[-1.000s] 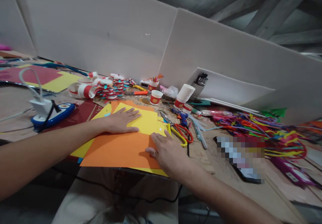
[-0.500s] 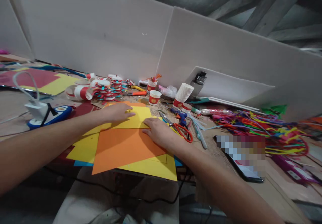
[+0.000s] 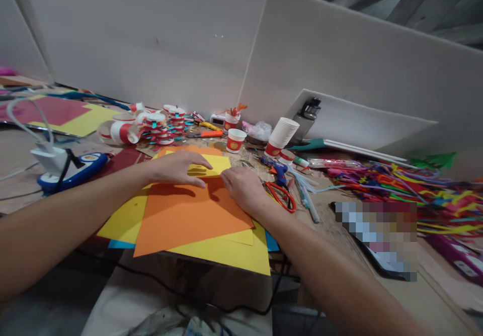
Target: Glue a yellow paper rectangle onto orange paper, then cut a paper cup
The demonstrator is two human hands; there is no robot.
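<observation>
The left hand (image 3: 174, 167) is open, thumb and fingers parted above the far part of an orange sheet (image 3: 184, 218). The right hand (image 3: 245, 189) has its fingers bent at that sheet's far right edge; whether they pinch it I cannot tell. The orange sheet lies over yellow sheets (image 3: 241, 259) at the bench's (image 3: 326, 245) near side, left of red-handled scissors (image 3: 293, 205).

Dim light leaves the ceiling (image 3: 396, 4) murky at two o'clock; soft shadows cross an orange sheet (image 3: 188, 220) at seven, colored strands (image 3: 449, 200) blur at three, and pixelation masks a phone (image 3: 373, 250) at four.
</observation>
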